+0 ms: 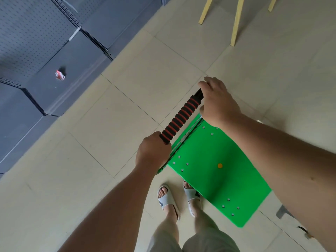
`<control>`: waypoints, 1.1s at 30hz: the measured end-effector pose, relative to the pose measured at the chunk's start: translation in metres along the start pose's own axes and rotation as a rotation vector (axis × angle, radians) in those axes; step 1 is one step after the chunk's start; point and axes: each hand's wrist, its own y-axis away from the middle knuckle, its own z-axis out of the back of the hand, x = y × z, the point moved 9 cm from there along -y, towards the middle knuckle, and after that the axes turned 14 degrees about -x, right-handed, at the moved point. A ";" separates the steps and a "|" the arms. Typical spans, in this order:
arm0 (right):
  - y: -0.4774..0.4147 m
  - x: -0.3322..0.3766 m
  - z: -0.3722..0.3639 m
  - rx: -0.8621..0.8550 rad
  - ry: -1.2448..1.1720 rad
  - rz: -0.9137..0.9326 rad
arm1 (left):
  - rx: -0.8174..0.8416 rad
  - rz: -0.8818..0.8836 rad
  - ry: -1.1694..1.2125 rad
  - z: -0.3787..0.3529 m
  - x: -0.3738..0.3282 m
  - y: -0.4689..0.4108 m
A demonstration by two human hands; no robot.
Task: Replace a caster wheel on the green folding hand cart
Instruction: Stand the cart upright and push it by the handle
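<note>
The green folding hand cart [214, 171] stands on the tiled floor in front of my feet, its flat green deck dotted with bolt heads and one orange spot. Its handle bar [181, 118] has a black grip with red rings and rises above the deck's far edge. My left hand [152, 151] grips the near end of the bar. My right hand [216, 100] grips the far end. The caster wheels are hidden under the deck.
Dark grey perforated metal shelving [45, 51] fills the left side, with a small red-and-white packet [60, 75] on a shelf. Pale wooden chair legs [236, 20] stand at the top right. My sandalled feet [178, 197] are beside the deck's near edge.
</note>
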 end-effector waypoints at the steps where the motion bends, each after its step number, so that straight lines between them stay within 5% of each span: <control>1: 0.006 -0.002 0.004 -0.030 -0.078 -0.082 | 0.002 -0.001 0.003 0.000 -0.001 0.000; 6: 0.052 -0.008 -0.011 -0.031 -0.504 -0.678 | 0.015 -0.019 0.024 0.002 -0.005 -0.001; 15: 0.091 0.043 -0.039 -0.024 -0.824 -1.033 | 0.144 -0.098 0.042 -0.005 -0.007 -0.008; 27: 0.093 0.065 -0.037 -0.213 -0.850 -1.280 | 0.521 -0.357 0.058 -0.005 -0.024 -0.037; 33: 0.095 0.067 -0.024 -0.220 -0.786 -1.288 | 0.697 -0.157 0.366 0.013 -0.046 -0.055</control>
